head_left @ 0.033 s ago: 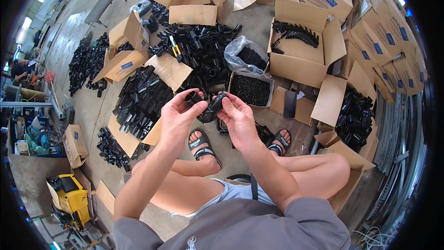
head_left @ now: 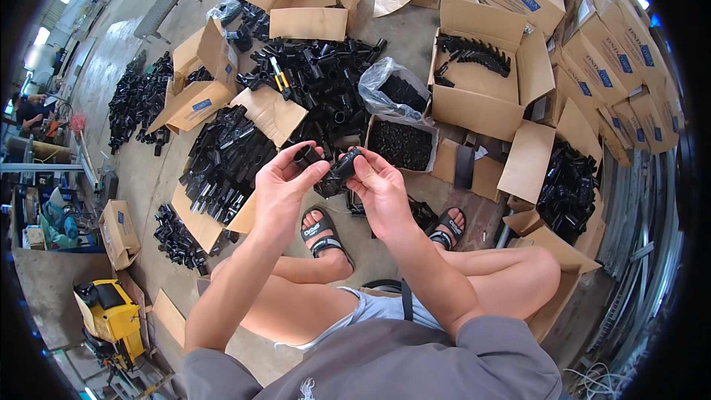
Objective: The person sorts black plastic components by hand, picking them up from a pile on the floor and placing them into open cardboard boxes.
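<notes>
Just above my feet, both my hands meet in front of me on black plastic fittings. My left hand (head_left: 283, 185) is closed, thumb and fingers pinching a short black tubular fitting (head_left: 309, 154) with an open end. Closed too, my right hand (head_left: 381, 191) grips a black plastic fitting (head_left: 344, 166) between thumb and fingers. Whether the two pieces are joined is unclear, since the fingers cover part of them. Beyond the hands lies a heap of similar black fittings (head_left: 326, 67), and a small carton (head_left: 437, 155) filled with small black pieces stands near my right hand.
A yellow-handled tool (head_left: 278, 74) rests on the heap. A large open carton (head_left: 478, 115) holds a curved row of black parts. More fittings (head_left: 226, 159) are piled on cardboard at left. Stacked cartons (head_left: 615, 52) and metal profiles (head_left: 644, 252) line the right. Far left, another person (head_left: 31, 112) works.
My left hand has shifted very slightly to the left with its fitting. My right hand keeps nearly the same place and grip.
</notes>
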`<state>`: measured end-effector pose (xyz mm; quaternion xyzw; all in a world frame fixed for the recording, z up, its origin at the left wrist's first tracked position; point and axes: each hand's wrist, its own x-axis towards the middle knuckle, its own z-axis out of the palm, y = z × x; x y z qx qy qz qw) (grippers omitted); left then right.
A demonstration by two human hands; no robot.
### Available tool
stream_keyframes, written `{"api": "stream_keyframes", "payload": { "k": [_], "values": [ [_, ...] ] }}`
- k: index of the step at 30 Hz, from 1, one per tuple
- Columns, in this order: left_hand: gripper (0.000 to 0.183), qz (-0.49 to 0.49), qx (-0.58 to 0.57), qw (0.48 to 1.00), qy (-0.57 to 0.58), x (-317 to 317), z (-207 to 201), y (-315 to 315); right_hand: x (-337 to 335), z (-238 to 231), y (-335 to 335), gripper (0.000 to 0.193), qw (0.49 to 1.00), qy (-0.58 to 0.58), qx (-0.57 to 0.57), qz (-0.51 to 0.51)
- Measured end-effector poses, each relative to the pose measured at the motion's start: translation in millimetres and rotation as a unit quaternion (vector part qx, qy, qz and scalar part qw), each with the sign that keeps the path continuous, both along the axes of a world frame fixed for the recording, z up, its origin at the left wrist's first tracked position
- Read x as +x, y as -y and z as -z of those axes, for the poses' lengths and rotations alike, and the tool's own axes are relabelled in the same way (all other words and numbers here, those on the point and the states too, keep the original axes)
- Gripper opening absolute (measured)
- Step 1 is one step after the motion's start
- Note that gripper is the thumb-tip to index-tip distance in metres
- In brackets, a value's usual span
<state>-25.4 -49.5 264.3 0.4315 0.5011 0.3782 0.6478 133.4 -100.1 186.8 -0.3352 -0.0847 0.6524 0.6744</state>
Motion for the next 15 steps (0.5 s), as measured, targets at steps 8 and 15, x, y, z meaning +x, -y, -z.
{"api": "stream_keyframes", "payload": {
  "k": [8, 15],
  "values": [
    [0.041, 0.01, 0.054, 0.998, -0.013, -12.9, -17.8, -36.9, 125.9, 121.4, -130.2, 0.022, 0.893, 0.431, -0.117, 0.059],
    [0.041, 0.033, 0.047, 0.997, -0.043, -19.9, -27.3, -53.8, 192.0, 219.6, -232.3, 0.024, 0.558, 0.78, -0.266, -0.092]
  ]
}}
